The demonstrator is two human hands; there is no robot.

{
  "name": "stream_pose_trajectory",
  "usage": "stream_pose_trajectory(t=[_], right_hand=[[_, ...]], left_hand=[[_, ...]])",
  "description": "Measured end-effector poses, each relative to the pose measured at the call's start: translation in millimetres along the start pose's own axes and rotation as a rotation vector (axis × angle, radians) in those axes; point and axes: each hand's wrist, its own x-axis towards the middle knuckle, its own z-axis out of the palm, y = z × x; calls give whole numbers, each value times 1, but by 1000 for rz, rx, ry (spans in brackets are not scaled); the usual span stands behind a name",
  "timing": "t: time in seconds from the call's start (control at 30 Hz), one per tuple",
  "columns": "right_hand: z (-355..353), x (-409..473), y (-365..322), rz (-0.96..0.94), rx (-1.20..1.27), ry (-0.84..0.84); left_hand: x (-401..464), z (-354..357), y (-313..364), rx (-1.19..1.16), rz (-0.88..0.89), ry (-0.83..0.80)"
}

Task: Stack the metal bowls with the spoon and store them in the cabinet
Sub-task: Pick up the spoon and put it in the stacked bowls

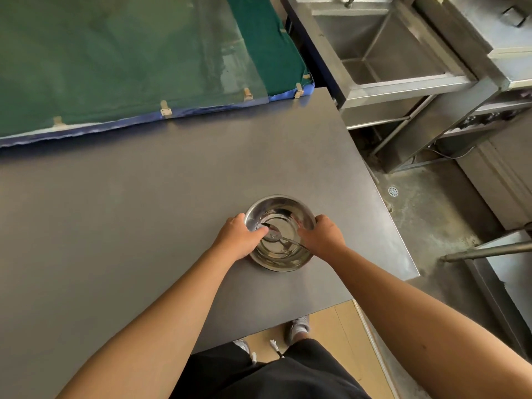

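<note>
Shiny metal bowls (280, 208) sit nested as one stack on the dark grey table (144, 197), near its right front corner. A metal spoon (283, 239) lies inside the top bowl, its handle pointing right. My left hand (240, 237) grips the stack's left rim, thumb inside the bowl. My right hand (322, 236) grips the right rim, fingers curled over the edge. How many bowls are nested I cannot tell.
A green cloth-covered panel (115, 59) with a blue edge lies along the table's far side. A steel sink unit (388, 50) stands to the right across a concrete floor gap with a drain (393, 191). More steel equipment (506, 249) lines the right edge.
</note>
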Motion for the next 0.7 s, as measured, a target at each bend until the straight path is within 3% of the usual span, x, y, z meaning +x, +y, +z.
stream_pose_trajectory(t=[0.37,0.7], right_hand=[[-65,-42,49,27,169,154],[-180,-85,182,88,354,365]], left_hand=[[-23,15,72,171,207,-50],[-70,122,213,264,417,-176]])
